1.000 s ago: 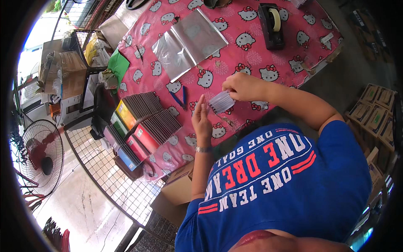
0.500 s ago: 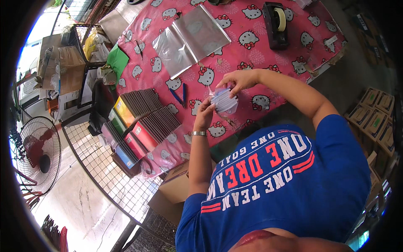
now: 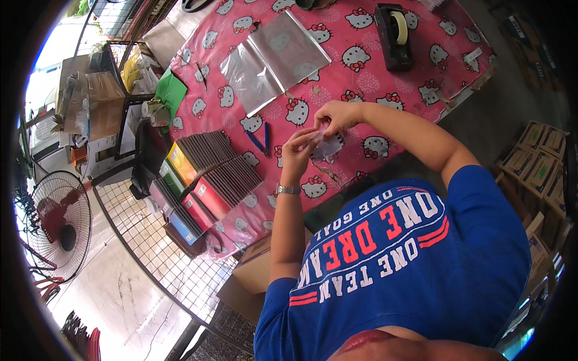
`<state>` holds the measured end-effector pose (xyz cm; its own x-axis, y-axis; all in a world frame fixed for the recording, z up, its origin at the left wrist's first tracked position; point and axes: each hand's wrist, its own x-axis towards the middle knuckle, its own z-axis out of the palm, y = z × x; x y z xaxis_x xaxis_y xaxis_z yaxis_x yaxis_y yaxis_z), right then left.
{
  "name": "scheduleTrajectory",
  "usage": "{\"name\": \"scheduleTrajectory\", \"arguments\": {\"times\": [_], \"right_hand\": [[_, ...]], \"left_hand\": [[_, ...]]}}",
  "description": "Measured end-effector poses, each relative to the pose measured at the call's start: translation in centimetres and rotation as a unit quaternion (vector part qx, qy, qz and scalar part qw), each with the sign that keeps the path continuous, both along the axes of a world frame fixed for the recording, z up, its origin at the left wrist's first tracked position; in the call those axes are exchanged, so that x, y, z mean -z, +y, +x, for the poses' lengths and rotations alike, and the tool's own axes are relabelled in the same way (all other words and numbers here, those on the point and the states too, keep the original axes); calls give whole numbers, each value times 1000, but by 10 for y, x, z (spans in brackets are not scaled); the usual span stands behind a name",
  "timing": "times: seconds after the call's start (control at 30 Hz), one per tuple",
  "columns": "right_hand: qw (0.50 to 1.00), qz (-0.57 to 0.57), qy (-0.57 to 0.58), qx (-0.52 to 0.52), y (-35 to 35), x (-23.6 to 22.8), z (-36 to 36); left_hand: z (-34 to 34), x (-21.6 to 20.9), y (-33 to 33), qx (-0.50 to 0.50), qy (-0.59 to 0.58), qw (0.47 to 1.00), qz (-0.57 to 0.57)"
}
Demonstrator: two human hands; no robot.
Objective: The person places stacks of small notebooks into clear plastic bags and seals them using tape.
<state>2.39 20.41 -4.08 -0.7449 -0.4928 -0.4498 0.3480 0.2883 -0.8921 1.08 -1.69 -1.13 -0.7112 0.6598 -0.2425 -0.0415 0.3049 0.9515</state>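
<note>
Close in front of me, both hands meet at the upper part of a small clear plastic bag (image 3: 326, 150). My left hand (image 3: 294, 155), with a metal watch at the wrist, pinches its left side. Bent over the top edge, my right hand (image 3: 339, 116) has its fingertips closed on the plastic. Whitish contents show dimly through the bag; their kind I cannot make out. Blue-handled pliers (image 3: 259, 141) lie spread on the table just left of my left hand. Beyond them rests a stack of clear plastic sleeves (image 3: 276, 63).
A pink patterned cloth (image 3: 367, 81) covers the table. Spiral notebooks (image 3: 226, 180) stand in rows at its left, near a green sheet (image 3: 171, 95). A black tape dispenser (image 3: 394, 42) sits at the far right. A fan (image 3: 60, 225) and stacked cartons (image 3: 536, 162) flank the table.
My hands have come together at the bag's upper edge, fingers now nearly touching. The white bundle seen clearly in the bag before is now mostly hidden from sight.
</note>
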Motion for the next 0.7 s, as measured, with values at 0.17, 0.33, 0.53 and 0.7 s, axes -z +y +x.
{"name": "scheduleTrajectory", "arguments": {"times": [0.17, 0.33, 0.53, 0.7], "right_hand": [[996, 2, 91, 5, 1, -10, 3], [996, 10, 93, 1, -3, -18, 3], [992, 37, 120, 7, -9, -24, 7], [943, 4, 327, 59, -5, -23, 28]], "left_hand": [[-13, -10, -22, -72, -74, 994, 32], [-8, 18, -20, -35, -163, 986, 24], [9, 16, -8, -83, 34, 994, -60], [18, -9, 3, -16, 258, 953, -156]]}}
